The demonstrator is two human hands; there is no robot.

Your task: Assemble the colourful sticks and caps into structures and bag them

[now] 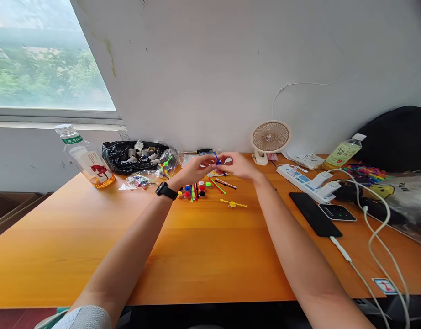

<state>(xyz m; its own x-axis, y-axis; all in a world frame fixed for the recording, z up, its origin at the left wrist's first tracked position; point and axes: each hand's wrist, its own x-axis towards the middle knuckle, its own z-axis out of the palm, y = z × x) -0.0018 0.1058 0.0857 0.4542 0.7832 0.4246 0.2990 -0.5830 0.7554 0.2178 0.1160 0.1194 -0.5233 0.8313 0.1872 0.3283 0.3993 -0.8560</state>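
Bare forearms stretch away from the camera, a grey sleeve (pixel 89 317) at the left elbow and a black watch (pixel 166 191) on the left wrist. Beyond them the left hand (pixel 197 170) and right hand (pixel 240 167) meet over the far part of the wooden table (pixel 197 260), their fingers closed on a small blue stick-shaped piece (pixel 218 160) held up between them. Its slim end pokes out above the fingertips; exactly which fingers press on it is too small to tell.

Below the hands lies a group of coloured round pieces (pixel 187 194), with thin sticks (pixel 193 193) among them. Just right of these a green stick (pixel 217 186) and a dark stick (pixel 226 183) lie slantwise, and nearer the camera rests a yellow piece (pixel 233 204) with a long arrow-like bar.

Further left are a clear bag of coloured parts (pixel 140 180), a black plastic bag (pixel 111 155) and a tilted-looking bottle (pixel 94 167). To the right, a small fan (pixel 270 137) stands near the wall, with a power strip (pixel 302 183) and a black phone (pixel 315 214) closer in.
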